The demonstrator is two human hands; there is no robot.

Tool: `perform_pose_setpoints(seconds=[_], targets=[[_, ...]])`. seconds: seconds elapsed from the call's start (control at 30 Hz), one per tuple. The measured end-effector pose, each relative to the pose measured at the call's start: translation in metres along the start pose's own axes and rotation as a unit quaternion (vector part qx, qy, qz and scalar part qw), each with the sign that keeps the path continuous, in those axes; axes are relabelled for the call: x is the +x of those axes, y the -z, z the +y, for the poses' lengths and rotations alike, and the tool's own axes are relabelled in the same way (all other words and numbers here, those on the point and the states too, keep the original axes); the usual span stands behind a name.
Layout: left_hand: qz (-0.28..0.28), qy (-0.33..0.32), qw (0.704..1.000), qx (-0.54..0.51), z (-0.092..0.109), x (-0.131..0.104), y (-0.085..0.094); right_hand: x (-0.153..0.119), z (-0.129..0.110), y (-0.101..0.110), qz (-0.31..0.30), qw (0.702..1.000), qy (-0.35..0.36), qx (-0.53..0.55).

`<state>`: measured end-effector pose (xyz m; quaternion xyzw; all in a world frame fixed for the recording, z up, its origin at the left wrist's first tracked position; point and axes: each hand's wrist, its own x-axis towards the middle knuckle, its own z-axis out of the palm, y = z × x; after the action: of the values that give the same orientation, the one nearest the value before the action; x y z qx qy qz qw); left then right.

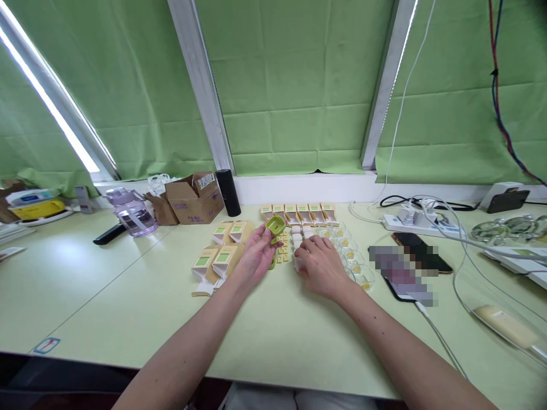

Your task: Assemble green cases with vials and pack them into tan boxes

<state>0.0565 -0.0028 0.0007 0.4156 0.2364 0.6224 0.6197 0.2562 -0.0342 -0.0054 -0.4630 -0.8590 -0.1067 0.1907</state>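
My left hand (256,256) is closed on a small green open case (276,226), pinching its edge with the hollow side in view. Below and behind that hand lie a green piece (272,264) and rows of small yellow square pieces (282,250). My right hand (318,265) reaches down over a column of small white blocks (296,232), fingers bent together; what lies between the fingertips is mostly hidden. Clear plastic shells (352,256) with yellow bits inside stand in rows beside and partly under this hand.
Open cartons with green labels (224,256) stand at left; a row of similar cartons (299,214) lies behind. Farther left are a cardboard box (194,202), black cylinder (228,192) and purple bottle (133,213). Phones (421,251), cables and a power strip (421,225) occupy the right.
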Motion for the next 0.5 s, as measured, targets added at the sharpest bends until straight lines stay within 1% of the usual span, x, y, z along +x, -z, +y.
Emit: perform_pose_setpoints(seconds=[0.17,0.33,0.5], targets=[[-0.008,-0.003,1.000,0.005,-0.0016,-0.0001,0.0019,-0.0002,-0.0015,-0.0031,-0.005,1.000,0.008,-0.018],[-0.004,0.002,1.000,-0.001,-0.0020,-0.0009,0.0019,-0.0003,-0.0028,-0.0015,-0.012,0.999,0.015,-0.031],[-0.003,-0.002,1.000,-0.003,0.0000,-0.0011,-0.0005,0.0004,-0.0047,0.0016,-0.002,1.000,0.003,-0.018]])
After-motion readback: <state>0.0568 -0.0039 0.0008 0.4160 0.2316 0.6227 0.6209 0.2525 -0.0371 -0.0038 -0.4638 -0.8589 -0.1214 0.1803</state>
